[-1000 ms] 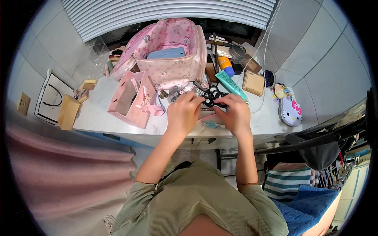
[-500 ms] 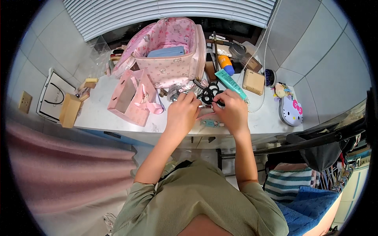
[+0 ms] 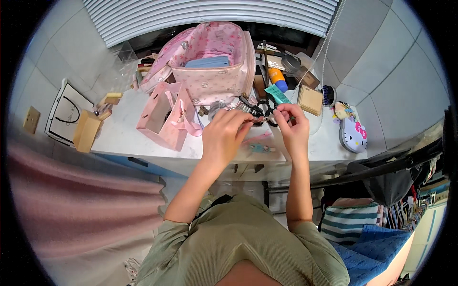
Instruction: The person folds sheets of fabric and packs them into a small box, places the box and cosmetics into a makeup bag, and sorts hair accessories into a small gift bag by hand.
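Note:
Both of my hands are over the middle of the white counter, by a cluster of black hair ties (image 3: 260,108). My left hand (image 3: 223,136) is closed in a pinch just left of them; what its fingertips hold is too small to make out. A short way to the right, my right hand (image 3: 295,131) pinches a black hair tie, whose loop shows beside its fingertips. Behind that hand lies a teal tube (image 3: 276,94), its lower part hidden. On the counter between my forearms rests a small teal item (image 3: 261,148) in clear wrapping.
A pink gift bag (image 3: 164,125) stands left of my hands, before an open pink cosmetic case (image 3: 207,86) holding a blue pack. Rightward are an orange-and-blue bottle (image 3: 277,79), a beige compact (image 3: 310,100), a hanging bead chain (image 3: 323,71) and a white cat-shaped case (image 3: 353,135).
My right hand has moved right, away from my left, with a black loop now showing at its fingertips. It covers more of the teal tube. The view has shifted slightly.

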Tool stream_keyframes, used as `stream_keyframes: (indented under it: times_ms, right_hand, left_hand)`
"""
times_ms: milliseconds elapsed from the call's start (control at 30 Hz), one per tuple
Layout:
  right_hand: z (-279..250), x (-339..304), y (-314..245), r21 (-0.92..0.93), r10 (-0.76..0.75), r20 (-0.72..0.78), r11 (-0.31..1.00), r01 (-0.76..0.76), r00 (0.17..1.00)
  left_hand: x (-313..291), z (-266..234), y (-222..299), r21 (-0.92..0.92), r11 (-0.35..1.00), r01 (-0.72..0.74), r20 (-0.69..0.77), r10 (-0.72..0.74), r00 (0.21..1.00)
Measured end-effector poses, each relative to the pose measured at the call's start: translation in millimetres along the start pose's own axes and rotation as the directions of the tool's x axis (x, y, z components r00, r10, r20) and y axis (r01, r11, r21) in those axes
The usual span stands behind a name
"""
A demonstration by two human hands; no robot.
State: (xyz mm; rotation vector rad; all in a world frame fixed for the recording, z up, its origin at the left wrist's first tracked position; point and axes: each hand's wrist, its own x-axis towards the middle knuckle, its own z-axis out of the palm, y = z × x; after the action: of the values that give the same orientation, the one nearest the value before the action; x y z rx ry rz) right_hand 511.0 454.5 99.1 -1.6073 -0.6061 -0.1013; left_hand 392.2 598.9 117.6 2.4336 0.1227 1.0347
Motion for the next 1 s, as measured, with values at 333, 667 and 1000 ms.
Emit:
stream_keyframes:
  times_ms: [333,667,1000]
  right_hand:
    - [29.6,-7.8,-29.4,0.145,0.026,0.11,0.989,-0.041,0.994]
    - [86.0,-6.1,-72.0,0.261,-0.029,0.258,0.964,-0.04,0.966]
    - [140.7,2.3,-110.4,0.261,-0.143,0.226,0.962,0.082,0.964]
  left_hand:
    - [-4.7,-53.3,2.9,0.145,0.988,-0.059,-0.119,0.077,0.99]
    - [-3.2,-129.8,-22.4,0.205,0.975,0.081,-0.292,-0.018,0.956]
    - [9.0,-154.6,-54.6,0.18,0.979,0.092,-0.373,-0.018,0.928]
